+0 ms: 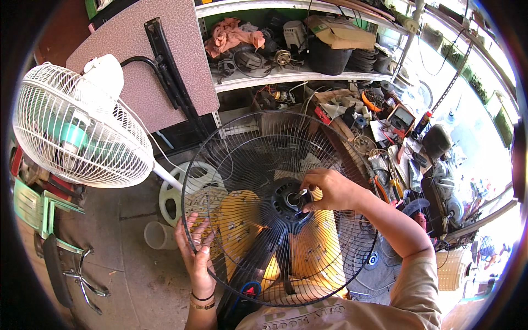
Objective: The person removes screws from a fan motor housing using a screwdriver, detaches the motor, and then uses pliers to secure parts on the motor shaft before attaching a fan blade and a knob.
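A round black wire fan grille (253, 137) lies across the middle of the view, over a yellow seat-like surface (327, 247) and a dark stand. My left hand (197, 247) grips its left rim, fingers curled against the wires. My right hand (324, 192) reaches to the black plastic hub (283, 206), with thumb and fingers closed around a small part at its centre, beside a short metal shaft (300, 194). Exactly what those fingertips hold is too small to make out.
A white pedestal fan (82, 137) stands left, before a speckled board (154, 93). Shelves (286, 77) of clutter line the back. A workbench (401, 154) piled with tools is at the right. A white plastic container (158, 235) and pale green chair (30, 206) sit on the left.
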Demonstrator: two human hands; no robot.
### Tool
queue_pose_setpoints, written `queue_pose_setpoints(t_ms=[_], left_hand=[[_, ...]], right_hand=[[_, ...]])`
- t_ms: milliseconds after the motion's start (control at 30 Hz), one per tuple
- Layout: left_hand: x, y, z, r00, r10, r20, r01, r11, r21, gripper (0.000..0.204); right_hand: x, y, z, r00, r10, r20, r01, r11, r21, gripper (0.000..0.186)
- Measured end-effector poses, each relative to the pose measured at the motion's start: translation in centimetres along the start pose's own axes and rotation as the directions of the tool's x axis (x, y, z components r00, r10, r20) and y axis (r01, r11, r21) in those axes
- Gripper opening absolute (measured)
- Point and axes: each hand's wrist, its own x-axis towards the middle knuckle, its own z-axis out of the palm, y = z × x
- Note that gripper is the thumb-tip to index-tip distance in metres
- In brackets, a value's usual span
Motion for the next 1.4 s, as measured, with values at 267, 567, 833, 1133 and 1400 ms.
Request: queue_pose_setpoints(t_ms=[267,567,833,1133,1400], left_hand=[[0.0,-0.4,0.1,1.0,-0.002,-0.01,0.002,1.0,-0.004,0.08],[-0.1,0.0,0.4,1.0,-0.013,-0.023,0.013,1.0,0.003,0.084],[-0.3,-0.4,0.1,1.0,0.021,-0.009,-0.021,0.998,0.051,0.081],[-0.2,-0.5,0.3,1.0,0.006,-0.03,-0.006,1.0,0.028,0.081],[-0.1,-0.4,0.2,0.999,0.037,-0.003,-0.037,0.996,0.083,0.081]], right_hand=[[0.4,0.2,1.7,0.953,-0.255,-0.163,0.264,0.964,0.035,0.057],[0.4,-0.6,0.4,0.991,-0.119,-0.067,0.12,0.993,0.014,0.062],[0.4,-1.4,-1.1,0.983,0.058,0.175,0.003,0.946,-0.325,0.045],[0.0,-0.9,3.0,0.965,-0.146,-0.218,0.146,0.989,-0.018,0.067],[-0.4,0.1,0.7,0.998,-0.051,0.035,0.05,0.999,0.022,0.051]])
